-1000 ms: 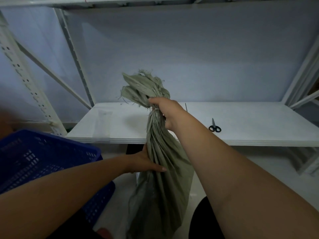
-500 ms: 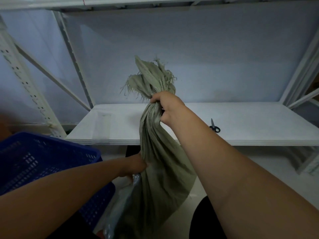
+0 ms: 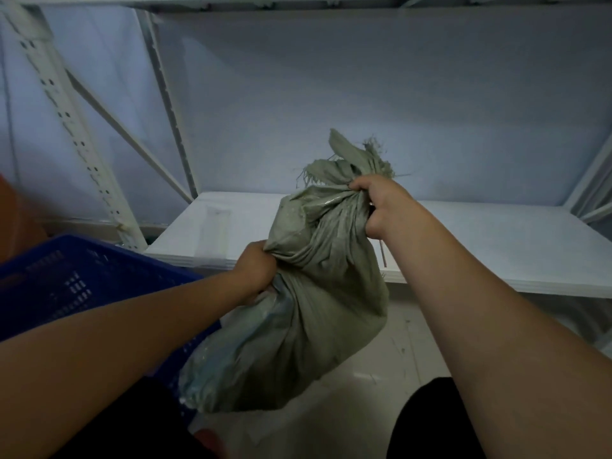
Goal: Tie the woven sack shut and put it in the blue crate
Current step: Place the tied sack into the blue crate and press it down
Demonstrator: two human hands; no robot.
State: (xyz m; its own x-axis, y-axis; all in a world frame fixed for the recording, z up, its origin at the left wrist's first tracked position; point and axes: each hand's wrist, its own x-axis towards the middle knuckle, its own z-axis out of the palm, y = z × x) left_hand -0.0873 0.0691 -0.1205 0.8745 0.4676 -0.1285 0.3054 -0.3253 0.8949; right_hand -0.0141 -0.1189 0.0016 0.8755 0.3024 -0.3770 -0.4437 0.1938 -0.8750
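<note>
Woven sack (image 3: 318, 309) has tilted, base beside blue crate (image 3: 82, 279).
Left hand (image 3: 256, 271) and right hand (image 3: 381, 203) clench it; loading step, must clear rim.

Place: worn on the person's head, above both forearms.
Direction: forward and down, toward the white shelf board (image 3: 496, 246) and the wall behind it.
Nearness: close, the woven sack (image 3: 314, 309) fills the middle.
Left edge: blue crate (image 3: 82, 276), cut by the frame.
Lens: wide, the rack post (image 3: 71, 127) leans and bends.
Views: one only.
</note>
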